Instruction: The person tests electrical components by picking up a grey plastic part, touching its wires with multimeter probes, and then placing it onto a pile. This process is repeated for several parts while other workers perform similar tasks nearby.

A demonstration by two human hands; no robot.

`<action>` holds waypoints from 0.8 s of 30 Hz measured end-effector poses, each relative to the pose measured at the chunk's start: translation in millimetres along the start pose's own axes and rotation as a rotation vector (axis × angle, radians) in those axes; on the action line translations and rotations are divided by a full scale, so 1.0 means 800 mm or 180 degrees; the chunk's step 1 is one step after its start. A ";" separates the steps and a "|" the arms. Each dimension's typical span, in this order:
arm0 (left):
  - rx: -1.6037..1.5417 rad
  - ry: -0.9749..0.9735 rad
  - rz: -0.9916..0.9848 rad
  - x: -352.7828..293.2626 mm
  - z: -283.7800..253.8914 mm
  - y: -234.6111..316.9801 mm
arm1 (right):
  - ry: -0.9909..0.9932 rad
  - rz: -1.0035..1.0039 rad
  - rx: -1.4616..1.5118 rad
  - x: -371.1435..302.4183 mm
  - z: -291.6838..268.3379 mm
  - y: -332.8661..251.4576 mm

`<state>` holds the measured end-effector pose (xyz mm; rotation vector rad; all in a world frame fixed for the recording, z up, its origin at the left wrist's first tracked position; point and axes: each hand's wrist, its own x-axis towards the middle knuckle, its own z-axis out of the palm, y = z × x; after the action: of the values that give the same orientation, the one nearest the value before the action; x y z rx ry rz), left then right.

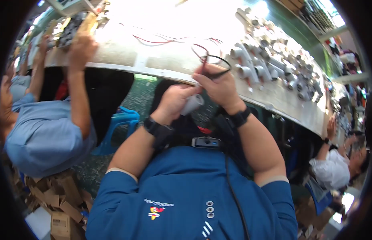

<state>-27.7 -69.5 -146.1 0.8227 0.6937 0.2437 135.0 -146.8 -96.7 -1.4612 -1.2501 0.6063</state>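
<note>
My left hand [174, 100] is closed around a short whitish cylinder [193, 105], held tilted just off the table's front edge. Close beside it, my right hand [219, 86] pinches a loop of thin red and black wires [219, 58] between thumb and fingers. The two hands almost meet above the cylinder, and the fingertips hide where the wires run. More thin red and black wires [162, 40] lie loose on the white table [150, 66] beyond my hands.
Many white and grey cylindrical parts [270, 60] crowd the table's right side. At left, a person in a blue shirt [54, 124] handles parts, near a blue stool [121, 126]. Cardboard boxes [62, 200] pile up lower left. Another person in white [332, 166] sits far right.
</note>
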 end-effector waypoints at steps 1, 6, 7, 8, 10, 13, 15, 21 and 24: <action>0.0054 -0.0008 0.0032 0.001 0.002 0.001 | -0.0031 0.0087 0.0029 -0.001 -0.001 0.005; 0.0262 -0.0057 0.0156 -0.003 0.008 0.005 | -0.0053 0.0030 0.0014 0.000 -0.004 0.007; 0.0286 -0.0021 0.0182 -0.002 0.008 0.005 | -0.0056 0.0019 0.0019 0.002 -0.002 0.007; 0.0309 -0.0019 0.0210 -0.002 0.009 0.005 | -0.0057 0.0009 0.0021 0.003 0.000 0.006; 0.0351 -0.0024 0.0265 -0.003 0.006 0.006 | -0.0062 -0.0030 0.0040 0.001 0.000 0.003; 0.0452 0.0018 0.0232 -0.005 0.006 0.007 | -0.0031 -0.0042 -0.0007 0.001 -0.003 -0.004; 0.0498 0.0013 0.0210 -0.004 0.007 0.009 | -0.0080 -0.0013 -0.0049 0.001 -0.002 0.001; 0.1578 0.0265 0.0548 -0.037 0.000 0.063 | 0.0152 0.0687 0.0532 0.002 -0.028 -0.034; 0.1944 0.1033 0.1340 -0.045 -0.019 0.138 | 0.1022 0.0096 0.0966 0.019 -0.086 -0.043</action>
<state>-57.8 -3.0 -54.5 1.5392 0.9113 0.5692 187.1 -164.0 -40.7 -1.2646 -0.8472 0.5305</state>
